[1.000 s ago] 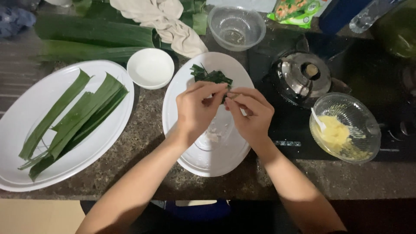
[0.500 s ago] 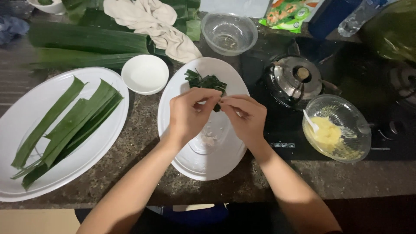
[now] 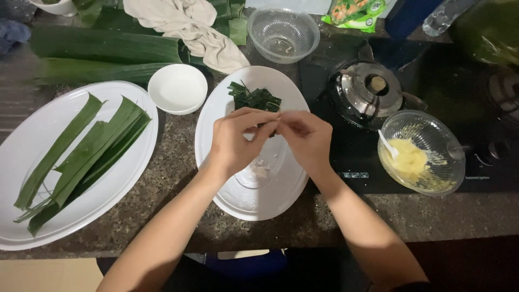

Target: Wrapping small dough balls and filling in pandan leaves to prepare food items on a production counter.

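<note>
My left hand point(image 3: 235, 141) and my right hand point(image 3: 305, 139) meet fingertip to fingertip above the middle oval white plate point(image 3: 238, 201). Between them they pinch a small folded piece of green leaf point(image 3: 268, 129), mostly hidden by the fingers. Behind the hands, several folded green leaf parcels point(image 3: 255, 99) lie at the far end of that plate. A little white residue point(image 3: 260, 171) lies on the plate under my hands.
A large oval white plate point(image 3: 116, 203) at the left holds long green leaves point(image 3: 81, 157). A small white bowl point(image 3: 177, 88), a glass bowl point(image 3: 283, 33), a glass bowl of yellow paste with a spoon point(image 3: 421, 154), a metal pot lid point(image 3: 370, 92), banana leaves point(image 3: 102, 51) and a cloth point(image 3: 189, 24) surround it.
My hands have stayed together over the middle plate, working the small leaf piece; the fingers have closed more tightly on it. The camera view shifted slightly.
</note>
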